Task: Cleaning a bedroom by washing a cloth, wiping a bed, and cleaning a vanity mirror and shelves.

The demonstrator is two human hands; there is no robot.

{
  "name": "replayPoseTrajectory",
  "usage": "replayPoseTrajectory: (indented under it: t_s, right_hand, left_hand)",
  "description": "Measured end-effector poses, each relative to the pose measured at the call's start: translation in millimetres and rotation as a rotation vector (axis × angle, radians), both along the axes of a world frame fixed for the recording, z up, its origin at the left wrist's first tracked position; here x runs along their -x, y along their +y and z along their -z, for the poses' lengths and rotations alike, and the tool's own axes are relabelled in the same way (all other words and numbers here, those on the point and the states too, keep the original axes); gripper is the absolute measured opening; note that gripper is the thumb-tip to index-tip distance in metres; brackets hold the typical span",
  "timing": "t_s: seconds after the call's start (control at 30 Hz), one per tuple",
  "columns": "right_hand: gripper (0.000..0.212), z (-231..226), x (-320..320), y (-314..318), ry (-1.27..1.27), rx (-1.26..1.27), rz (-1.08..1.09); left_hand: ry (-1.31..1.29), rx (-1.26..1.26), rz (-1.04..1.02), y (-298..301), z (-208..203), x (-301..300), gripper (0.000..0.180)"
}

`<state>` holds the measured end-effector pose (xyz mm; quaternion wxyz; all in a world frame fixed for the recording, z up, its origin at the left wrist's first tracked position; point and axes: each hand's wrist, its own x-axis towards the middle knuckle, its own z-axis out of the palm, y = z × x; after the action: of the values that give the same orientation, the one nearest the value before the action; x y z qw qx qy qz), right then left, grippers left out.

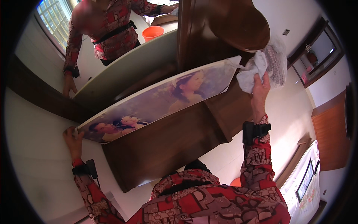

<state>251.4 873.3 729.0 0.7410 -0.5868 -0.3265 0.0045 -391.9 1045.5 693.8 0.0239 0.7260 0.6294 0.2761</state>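
A long photo panel with white edges and printed portraits stands tilted on a dark brown wooden dresser. My left hand grips its lower left corner, thumb on the near side. At the opposite end, my right hand is closed on a crumpled white cloth, held against or just beside the panel's upper right corner. I cannot tell whether the cloth touches the print there. Both wrists wear black straps.
Behind the panel, a mirror reflects me and an orange bucket. A brown rounded wooden top juts out at upper right, near a plastic-wrapped bundle. A black-framed picture lies on a floral cover at lower right.
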Motion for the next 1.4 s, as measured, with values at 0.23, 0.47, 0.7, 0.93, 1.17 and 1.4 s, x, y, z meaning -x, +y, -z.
replayPoseTrajectory:
  t_s: [0.23,0.47,0.7,0.93,1.17,1.4]
  right_hand:
    - [0.029,8,-22,-16,0.48,0.13,-0.173]
    - [0.041,37,-31,-26,0.598,0.027,-0.361]
    - [0.058,43,-29,-9,0.519,-0.066,-0.556]
    - [0.05,31,-26,-14,0.596,-0.11,-0.416]
    - [0.05,38,-37,-83,0.647,-0.099,-0.132]
    - [0.049,28,-76,-147,0.638,0.023,-0.114]
  left_hand:
    - [-0.149,0.028,-0.06,-59,7,14,0.031]
    - [0.033,0.073,-0.011,-83,-19,12,0.027]
    - [0.076,0.073,-0.02,-80,-21,26,0.025]
    - [-0.017,0.111,0.019,-77,-14,15,0.024]
    - [0.004,0.142,-0.017,-133,-21,-21,0.024]
    - [-0.062,0.14,-0.124,-200,-3,-47,0.026]
